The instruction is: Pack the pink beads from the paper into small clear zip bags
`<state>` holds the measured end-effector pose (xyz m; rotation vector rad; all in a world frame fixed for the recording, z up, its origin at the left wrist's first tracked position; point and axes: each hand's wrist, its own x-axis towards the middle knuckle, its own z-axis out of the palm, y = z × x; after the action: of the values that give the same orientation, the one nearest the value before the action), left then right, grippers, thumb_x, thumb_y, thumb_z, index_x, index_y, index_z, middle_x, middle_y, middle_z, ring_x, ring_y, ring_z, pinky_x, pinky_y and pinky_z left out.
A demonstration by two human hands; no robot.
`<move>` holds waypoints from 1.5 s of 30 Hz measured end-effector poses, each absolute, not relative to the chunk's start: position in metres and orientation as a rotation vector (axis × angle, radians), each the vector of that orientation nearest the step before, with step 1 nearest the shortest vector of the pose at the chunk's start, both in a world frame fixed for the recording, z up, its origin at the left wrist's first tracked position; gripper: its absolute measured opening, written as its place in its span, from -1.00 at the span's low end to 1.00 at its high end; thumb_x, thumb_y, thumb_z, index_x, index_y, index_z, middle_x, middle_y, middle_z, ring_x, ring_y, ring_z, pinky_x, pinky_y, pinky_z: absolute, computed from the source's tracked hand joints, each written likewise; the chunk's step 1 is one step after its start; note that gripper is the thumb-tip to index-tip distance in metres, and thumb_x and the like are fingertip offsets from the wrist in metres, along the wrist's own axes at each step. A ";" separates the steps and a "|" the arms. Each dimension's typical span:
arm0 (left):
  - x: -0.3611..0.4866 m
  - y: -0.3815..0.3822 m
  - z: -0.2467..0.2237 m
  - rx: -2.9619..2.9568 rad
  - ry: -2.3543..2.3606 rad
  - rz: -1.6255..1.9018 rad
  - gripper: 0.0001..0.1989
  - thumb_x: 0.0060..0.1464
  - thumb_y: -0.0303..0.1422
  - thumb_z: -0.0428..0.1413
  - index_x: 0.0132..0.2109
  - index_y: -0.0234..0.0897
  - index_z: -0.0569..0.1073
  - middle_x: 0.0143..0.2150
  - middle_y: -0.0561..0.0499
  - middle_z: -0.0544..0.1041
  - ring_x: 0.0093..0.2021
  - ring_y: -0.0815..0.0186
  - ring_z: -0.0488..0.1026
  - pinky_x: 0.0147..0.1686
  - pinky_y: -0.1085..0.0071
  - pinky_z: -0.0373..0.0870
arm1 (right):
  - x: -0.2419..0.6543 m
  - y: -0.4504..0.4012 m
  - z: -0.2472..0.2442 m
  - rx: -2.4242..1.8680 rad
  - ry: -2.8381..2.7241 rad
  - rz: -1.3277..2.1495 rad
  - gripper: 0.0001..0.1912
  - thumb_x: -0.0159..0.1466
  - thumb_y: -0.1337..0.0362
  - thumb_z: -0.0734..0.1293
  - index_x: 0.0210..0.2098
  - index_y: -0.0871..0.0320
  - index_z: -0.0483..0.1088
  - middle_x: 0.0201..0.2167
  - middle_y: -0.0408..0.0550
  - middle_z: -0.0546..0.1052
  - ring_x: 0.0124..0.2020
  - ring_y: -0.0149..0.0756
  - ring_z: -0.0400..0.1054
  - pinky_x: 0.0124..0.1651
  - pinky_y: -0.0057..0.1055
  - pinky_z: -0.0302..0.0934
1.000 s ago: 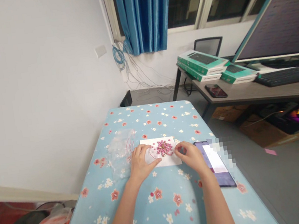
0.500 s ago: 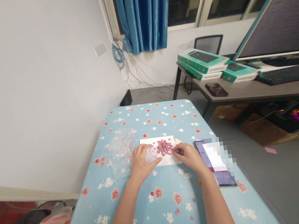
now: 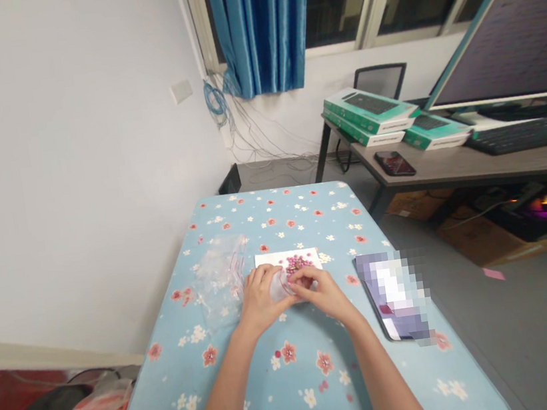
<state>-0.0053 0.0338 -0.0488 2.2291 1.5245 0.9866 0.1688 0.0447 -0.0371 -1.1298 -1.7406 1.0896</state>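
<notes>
A loose pile of small pink beads (image 3: 299,261), with a few gold-brown pieces among them, lies on a white sheet of paper (image 3: 265,258). My left hand (image 3: 260,299) is at the sheet's left side, thumb and fingers closed on a small clear zip bag (image 3: 278,289) with a red seal line. My right hand (image 3: 323,294) is pinched at the mouth of this bag, in front of the pile. A pink spot at its fingertips looks like a bead. My hands hide the front of the sheet and part of the pile.
Several clear zip bags (image 3: 220,282) lie left of the sheet on the blue flowered table (image 3: 293,357). A phone (image 3: 386,314) lies at the right. Beyond stands a desk (image 3: 450,171) with green keyboard boxes (image 3: 367,112), a keyboard and a monitor.
My right hand has moved left from the right edge of the bead pile to the bag's mouth by my left hand. The left hand stays in nearly the same place.
</notes>
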 end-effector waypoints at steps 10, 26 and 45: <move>-0.006 0.034 -0.049 2.243 1.525 0.981 -0.46 -0.17 -0.23 0.28 0.00 -0.18 0.34 -0.05 -0.04 0.38 -0.02 0.15 0.33 -0.01 0.19 0.26 | 0.167 0.044 -0.038 -1.137 -1.773 1.090 -0.85 0.17 0.22 0.31 -0.33 0.14 0.47 -0.47 -0.13 0.41 -0.47 -0.40 0.24 -0.39 -0.46 0.14; -0.006 0.033 -0.047 2.230 1.530 1.007 -0.41 -0.18 -0.22 0.30 0.03 -0.17 0.32 -0.04 -0.04 0.38 0.00 0.14 0.31 0.02 0.16 0.25 | 0.214 0.051 -0.041 -1.533 -2.013 0.692 -0.82 0.11 0.27 0.27 -0.32 0.17 0.47 -0.39 -0.05 0.52 -0.39 -0.29 0.34 -0.32 -0.42 0.13; -0.006 0.033 -0.049 2.253 1.490 0.982 -0.36 -0.18 -0.15 0.29 0.06 -0.17 0.30 -0.02 -0.05 0.37 0.01 0.13 0.30 0.01 0.17 0.24 | 0.193 0.047 -0.030 -1.338 -1.802 0.895 -0.84 0.14 0.20 0.32 -0.37 0.16 0.46 -0.45 -0.10 0.47 -0.51 -0.40 0.19 -0.39 -0.44 0.10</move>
<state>-0.0059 0.0330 -0.0487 2.2529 1.4896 0.9818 0.1933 0.0469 -0.0305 -1.3383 -1.8017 0.8950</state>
